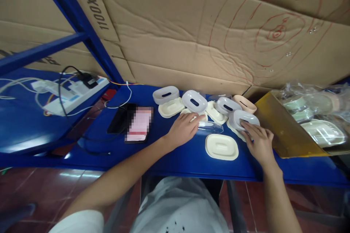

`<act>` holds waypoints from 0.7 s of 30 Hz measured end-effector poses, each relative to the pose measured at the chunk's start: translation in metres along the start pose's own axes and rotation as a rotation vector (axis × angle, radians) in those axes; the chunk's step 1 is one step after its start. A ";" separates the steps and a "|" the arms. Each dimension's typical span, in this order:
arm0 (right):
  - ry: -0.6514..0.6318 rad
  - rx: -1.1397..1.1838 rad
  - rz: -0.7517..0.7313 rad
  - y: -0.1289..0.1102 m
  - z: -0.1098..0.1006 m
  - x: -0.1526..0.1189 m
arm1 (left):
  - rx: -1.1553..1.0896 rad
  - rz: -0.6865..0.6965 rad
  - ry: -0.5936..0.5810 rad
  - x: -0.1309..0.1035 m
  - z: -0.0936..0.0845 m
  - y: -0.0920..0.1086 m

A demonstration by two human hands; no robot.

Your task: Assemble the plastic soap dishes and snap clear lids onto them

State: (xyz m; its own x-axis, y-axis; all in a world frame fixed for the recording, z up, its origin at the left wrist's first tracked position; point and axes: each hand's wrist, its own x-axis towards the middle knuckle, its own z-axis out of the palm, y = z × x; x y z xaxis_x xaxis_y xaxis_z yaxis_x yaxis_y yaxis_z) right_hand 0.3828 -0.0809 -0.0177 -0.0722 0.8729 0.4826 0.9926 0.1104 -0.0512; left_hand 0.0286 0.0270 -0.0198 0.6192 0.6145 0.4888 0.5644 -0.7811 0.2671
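Note:
My left hand (183, 129) has its fingers closed at the left end of a clear oval cover (210, 127), beside a cream piece. At the right, my right hand (256, 139) grips the near side of a white oval ring-like piece (248, 117), its thumb and fingers on the rim. A cream oval tray (221, 147) lies flat on the blue table between my hands. Behind them sit more white oval pieces (194, 102), a peach one (244, 104) and another cream tray (171, 107).
An open cardboard box (296, 142) with plastic-wrapped pieces stands at the right. To the left lie a phone (139, 123), cables and a white power strip (75, 96). A cardboard wall (175, 25) and blue frame (62, 3) rise behind.

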 end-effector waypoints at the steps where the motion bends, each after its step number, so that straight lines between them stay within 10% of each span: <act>1: 0.012 -0.014 0.006 -0.001 0.005 -0.002 | 0.003 -0.026 0.010 0.000 0.001 0.000; 6: 0.068 0.083 -0.026 -0.031 0.002 -0.026 | 0.000 -0.127 0.027 0.000 0.001 -0.005; 12: -0.191 0.195 -0.258 -0.084 -0.007 -0.062 | -0.054 -0.022 -0.087 -0.002 0.003 -0.005; 21: -0.114 0.185 -0.108 -0.064 -0.005 -0.087 | -0.524 -0.100 -0.127 -0.002 0.003 0.009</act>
State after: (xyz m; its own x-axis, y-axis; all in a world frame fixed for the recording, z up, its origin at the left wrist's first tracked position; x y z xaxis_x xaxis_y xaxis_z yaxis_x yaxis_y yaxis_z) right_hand 0.3264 -0.1664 -0.0517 -0.1976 0.8982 0.3928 0.9445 0.2817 -0.1691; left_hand 0.0341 0.0191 -0.0212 0.6555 0.6720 0.3445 0.2966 -0.6487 0.7009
